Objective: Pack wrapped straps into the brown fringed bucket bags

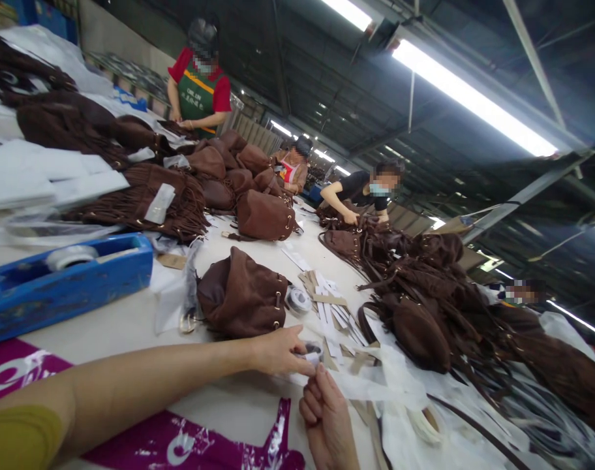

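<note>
My left hand reaches across the table and pinches a small roll of tape at its fingertips. My right hand comes up from below with fingers curled, touching the same small roll and a strip of white paper. A brown suede drawstring bag sits just behind my left hand. A second tape roll lies beside the bag. Paper strips and tags are scattered to the right.
A blue tape dispenser stands at left on the table. Piles of brown fringed bags lie right and far left. Several other people work along the table, one in a green apron. Purple plastic lies near me.
</note>
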Demonstrator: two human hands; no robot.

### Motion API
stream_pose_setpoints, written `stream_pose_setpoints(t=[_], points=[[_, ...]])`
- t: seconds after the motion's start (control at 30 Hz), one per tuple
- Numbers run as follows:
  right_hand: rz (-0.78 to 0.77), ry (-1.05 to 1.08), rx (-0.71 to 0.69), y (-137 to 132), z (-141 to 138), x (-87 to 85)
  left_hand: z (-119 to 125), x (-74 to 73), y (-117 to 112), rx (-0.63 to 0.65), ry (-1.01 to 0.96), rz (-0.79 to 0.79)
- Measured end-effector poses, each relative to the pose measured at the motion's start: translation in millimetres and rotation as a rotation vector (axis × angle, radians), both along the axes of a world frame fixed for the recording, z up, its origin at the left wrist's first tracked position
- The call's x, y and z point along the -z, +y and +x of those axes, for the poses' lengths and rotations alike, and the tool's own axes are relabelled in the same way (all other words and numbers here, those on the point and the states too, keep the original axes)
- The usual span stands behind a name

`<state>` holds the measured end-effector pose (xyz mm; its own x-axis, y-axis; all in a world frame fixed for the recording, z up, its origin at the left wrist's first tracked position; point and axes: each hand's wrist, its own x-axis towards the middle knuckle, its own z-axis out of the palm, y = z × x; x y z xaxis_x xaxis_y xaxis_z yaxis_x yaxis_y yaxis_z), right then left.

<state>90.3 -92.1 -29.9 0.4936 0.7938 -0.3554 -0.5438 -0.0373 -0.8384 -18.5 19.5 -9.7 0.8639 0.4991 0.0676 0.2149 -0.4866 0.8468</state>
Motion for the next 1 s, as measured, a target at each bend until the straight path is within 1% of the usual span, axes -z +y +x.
stream_pose_setpoints(t=[0.13, 0.27, 0.33, 0.43, 0.5, 0.57, 0.67, 0.73, 0.8, 0.87, 0.93, 1.0], points=[[0.056, 0.096, -0.004, 6.5, -0.9, 1.7, 1.9, 4.4, 5.0, 0.015, -0.056, 0.002], [0.093, 0.133, -0.068, 8.6, 2.2, 7.7, 1.9, 5.9, 6.7, 0.059, -0.091, -0.101], [0.087, 0.148, -0.074, 7.1, 5.4, 11.8, 1.0, 6.3, 6.7, 0.062, -0.133, -0.126], [0.076, 0.139, -0.051, 5.1, 10.1, 16.5, -0.4, 5.6, 6.0, 0.023, -0.154, -0.121], [0.085, 0.140, -0.043, 5.2, 12.2, 17.5, -1.0, 3.1, 5.7, -0.029, -0.170, -0.119], [0.108, 0.148, -0.049, 6.2, 13.1, 16.8, -1.2, -0.6, 5.5, -0.084, -0.231, -0.104], [0.132, 0.152, -0.055, 7.9, 12.2, 14.2, 0.8, -4.6, 4.9, -0.146, -0.352, 0.002], [0.128, 0.147, -0.053, 8.5, 10.5, 12.8, 3.7, -4.0, 3.7, -0.170, -0.363, 0.080], [0.117, 0.131, -0.057, 8.7, 8.2, 12.2, 6.7, -1.6, 1.5, -0.203, -0.320, 0.156], [0.106, 0.088, -0.049, 8.9, 5.3, 12.2, 8.2, 0.9, -1.5, -0.221, -0.259, 0.288], [0.103, 0.005, -0.014, 8.9, 1.9, 12.4, 7.9, 1.8, -4.6, -0.229, -0.191, 0.443], [0.102, -0.093, 0.027, 9.2, -1.7, 12.7, 6.7, 1.0, -7.4, -0.218, -0.112, 0.551]])
